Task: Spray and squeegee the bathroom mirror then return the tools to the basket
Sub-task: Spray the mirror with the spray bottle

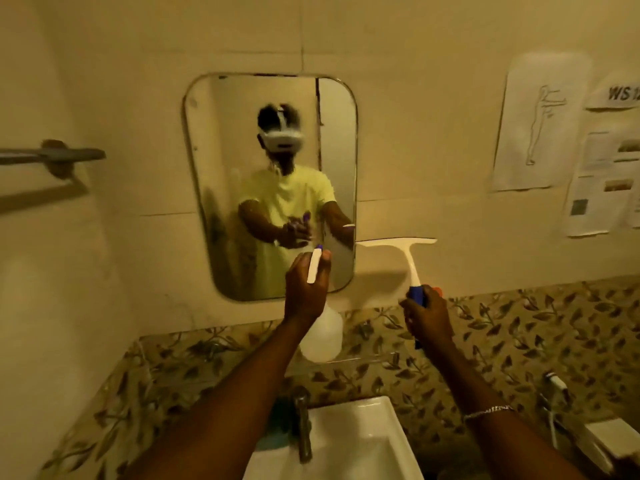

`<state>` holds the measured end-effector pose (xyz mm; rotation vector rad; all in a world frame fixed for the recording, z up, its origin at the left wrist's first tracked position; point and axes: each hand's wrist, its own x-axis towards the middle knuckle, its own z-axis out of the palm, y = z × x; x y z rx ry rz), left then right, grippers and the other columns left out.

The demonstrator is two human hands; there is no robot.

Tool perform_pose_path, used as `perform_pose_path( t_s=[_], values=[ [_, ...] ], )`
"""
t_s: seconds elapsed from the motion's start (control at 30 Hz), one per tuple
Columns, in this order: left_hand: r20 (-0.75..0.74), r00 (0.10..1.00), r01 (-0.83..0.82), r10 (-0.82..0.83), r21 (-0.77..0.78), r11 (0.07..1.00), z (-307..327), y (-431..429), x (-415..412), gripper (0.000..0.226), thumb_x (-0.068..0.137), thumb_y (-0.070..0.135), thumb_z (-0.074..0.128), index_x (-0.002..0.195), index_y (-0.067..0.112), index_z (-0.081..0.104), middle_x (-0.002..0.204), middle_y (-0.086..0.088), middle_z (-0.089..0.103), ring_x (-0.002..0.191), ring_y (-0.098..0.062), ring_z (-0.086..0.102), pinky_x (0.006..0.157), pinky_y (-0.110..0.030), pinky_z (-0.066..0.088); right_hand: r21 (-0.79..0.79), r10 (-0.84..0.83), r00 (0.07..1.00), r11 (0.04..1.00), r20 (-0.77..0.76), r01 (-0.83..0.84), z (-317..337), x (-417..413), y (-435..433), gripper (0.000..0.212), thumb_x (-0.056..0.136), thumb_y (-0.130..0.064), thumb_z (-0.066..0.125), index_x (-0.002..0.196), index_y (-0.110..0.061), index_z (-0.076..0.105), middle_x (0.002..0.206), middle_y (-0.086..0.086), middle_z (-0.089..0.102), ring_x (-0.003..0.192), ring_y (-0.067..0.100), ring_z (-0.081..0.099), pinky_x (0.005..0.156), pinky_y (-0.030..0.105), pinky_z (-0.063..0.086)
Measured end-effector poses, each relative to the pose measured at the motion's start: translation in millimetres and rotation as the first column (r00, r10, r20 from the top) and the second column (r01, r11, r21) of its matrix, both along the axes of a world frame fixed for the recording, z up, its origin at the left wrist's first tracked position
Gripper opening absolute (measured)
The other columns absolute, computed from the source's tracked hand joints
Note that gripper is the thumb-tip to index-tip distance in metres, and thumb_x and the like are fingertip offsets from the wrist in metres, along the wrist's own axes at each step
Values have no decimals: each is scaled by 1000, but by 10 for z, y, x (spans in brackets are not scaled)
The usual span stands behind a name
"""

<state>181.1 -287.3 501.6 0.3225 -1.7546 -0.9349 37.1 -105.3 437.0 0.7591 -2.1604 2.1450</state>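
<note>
Mirror point(242, 140) on wall above sink point(349, 441); glass looks streaked/misted. Both hands clamped on tools, held apart. Left hand point(304, 289) grips spray bottle point(322, 336) by the neck, nozzle toward mirror's lower right corner. Right hand point(427, 315) closed round squeegee point(403, 244) handle (blue grip), blade just rt of mirror's lower corner, against wall. Basket not seen.
</note>
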Motion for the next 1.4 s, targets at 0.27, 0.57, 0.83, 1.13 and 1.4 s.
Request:
perform_pose_path(
  t_s=[0.27, 0.57, 0.83, 1.13, 1.4],
  values=[
    [-86, 973, -221, 215, -65, 973, 1181, -778, 728, 37, 103, 39, 53, 102, 6, 72, 86, -4, 73, 79, -16, 67, 67, -20, 51, -287, 196, 978, 935, -76, -209, 767, 458, -820, 34, 106, -30, 58, 98, 3, 56, 64, 6, 52, 45, 13, 44, 37, 24, 39],
    [-82, 949, -303, 303, 17, 953, 1441, -929, 843, 39, 99, 48, 56, 101, 16, 77, 68, 17, 62, 64, 0, 62, 55, -13, 44, -364, 203, 969, 900, -143, -242, 1213, 708, -1177, 38, 107, -33, 56, 95, 3, 58, 69, 12, 52, 48, 15, 48, 39, 24, 42],
    [106, 953, -300, 285, 189, 935, 379, -732, 813, 36, 94, 53, 62, 71, 25, 61, 63, 4, 62, 59, -10, 64, 46, -16, 45, -383, 261, 961, 881, -93, -276, 1111, 734, -1195, 29, 106, -33, 55, 89, -11, 62, 58, 3, 53, 38, 10, 44, 35, 21, 37],
    [188, 934, -345, 304, 250, 905, -625, -573, 883, 33, 96, 38, 66, 68, 21, 67, 57, 9, 63, 52, -3, 61, 43, -6, 41, -357, 348, 937, 871, -32, -336, 1122, 803, -1132, 48, 112, -39, 38, 104, 1, 64, 67, 7, 57, 45, 13, 50, 40, 24, 41],
    [139, 964, -257, 225, 288, 923, -834, -611, 1138, 26, 98, 31, 62, 85, 11, 72, 70, -1, 68, 69, -15, 68, 56, -12, 50, -235, 458, 869, 838, -186, -492, 2144, 1358, -1621, 35, 111, -43, 39, 102, -15, 58, 70, -1, 54, 48, 5, 49, 42, 20, 40]
  ],
)
